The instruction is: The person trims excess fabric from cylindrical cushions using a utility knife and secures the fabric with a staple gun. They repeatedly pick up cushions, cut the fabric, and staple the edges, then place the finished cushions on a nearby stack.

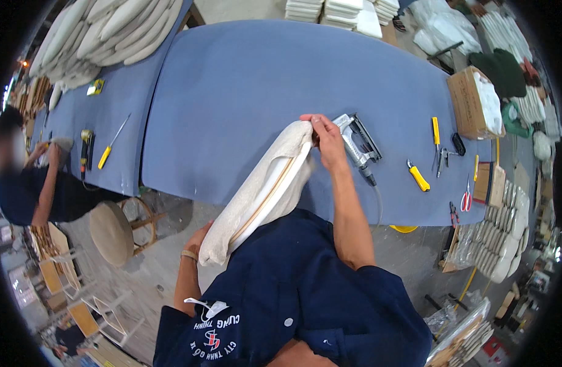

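Between my two hands a chair seat pad (259, 189) is held on edge, slanting from lower left to upper right. Beige fabric wraps its outside, and white foam with a thin wooden board edge shows along the open side. My right hand (327, 142) grips the top end, fingers over the fabric. At the lower end my left hand (197, 237) is closed round the pad, its fingers partly hidden behind it. A silver staple gun (356, 144) with a hose lies on the blue table (232, 79), just right of my right hand.
Yellow-handled pliers (419, 177), a screwdriver (436, 131), red scissors (467, 197) and a cardboard box (470, 104) are on the table's right side. Stacked beige pads (110, 33) fill the far left. A co-worker (36, 171) works at left, near a round stool (111, 232).
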The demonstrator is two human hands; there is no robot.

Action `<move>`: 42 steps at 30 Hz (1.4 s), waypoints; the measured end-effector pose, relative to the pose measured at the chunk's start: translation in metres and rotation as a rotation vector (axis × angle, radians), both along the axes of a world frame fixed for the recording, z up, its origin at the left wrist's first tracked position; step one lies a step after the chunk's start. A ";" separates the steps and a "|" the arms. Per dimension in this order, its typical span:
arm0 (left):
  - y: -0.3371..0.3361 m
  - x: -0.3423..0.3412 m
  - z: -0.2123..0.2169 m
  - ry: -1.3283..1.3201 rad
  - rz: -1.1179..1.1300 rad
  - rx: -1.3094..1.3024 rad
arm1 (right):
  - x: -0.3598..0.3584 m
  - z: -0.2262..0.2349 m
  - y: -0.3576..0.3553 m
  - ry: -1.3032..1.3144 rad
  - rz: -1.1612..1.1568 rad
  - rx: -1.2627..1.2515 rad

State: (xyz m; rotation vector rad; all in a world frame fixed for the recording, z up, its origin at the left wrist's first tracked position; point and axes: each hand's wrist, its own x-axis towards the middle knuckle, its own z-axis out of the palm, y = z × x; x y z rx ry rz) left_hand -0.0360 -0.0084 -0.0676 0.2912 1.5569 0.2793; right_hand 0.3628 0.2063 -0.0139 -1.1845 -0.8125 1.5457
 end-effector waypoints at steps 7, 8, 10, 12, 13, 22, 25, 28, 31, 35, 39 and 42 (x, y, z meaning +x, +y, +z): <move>0.006 -0.008 0.004 0.160 -0.173 0.078 | -0.009 -0.006 -0.006 0.013 0.010 0.139; 0.001 -0.017 -0.007 0.193 -0.205 0.107 | -0.012 -0.004 -0.007 0.010 0.007 0.130; 0.008 -0.016 -0.010 0.382 -0.420 0.238 | -0.009 -0.008 -0.010 -0.051 0.005 0.156; 0.034 -0.015 -0.005 0.526 -0.654 0.363 | -0.007 -0.012 -0.013 -0.089 0.013 0.170; 0.057 0.006 0.018 0.368 -0.429 0.474 | -0.005 -0.014 -0.014 -0.097 0.018 0.176; 0.193 0.221 0.125 0.327 -1.010 1.520 | 0.013 -0.030 -0.028 -0.218 -0.076 0.238; 0.190 0.236 0.105 0.345 -0.856 1.609 | 0.015 -0.037 -0.037 -0.523 -0.128 0.329; 0.182 0.230 0.098 0.374 -0.748 1.593 | 0.006 -0.003 -0.052 -0.575 -0.124 0.335; 0.188 0.234 0.085 0.274 -0.585 1.590 | 0.004 0.022 -0.060 -0.608 -0.139 0.397; 0.187 0.232 0.075 0.094 -0.273 1.263 | 0.001 0.028 -0.058 -0.803 -0.060 0.476; 0.189 0.233 0.071 0.072 -0.249 1.278 | 0.004 0.036 -0.055 -0.922 -0.028 0.485; 0.190 0.235 0.072 0.107 -0.285 1.278 | 0.006 0.032 -0.057 -0.929 -0.061 0.489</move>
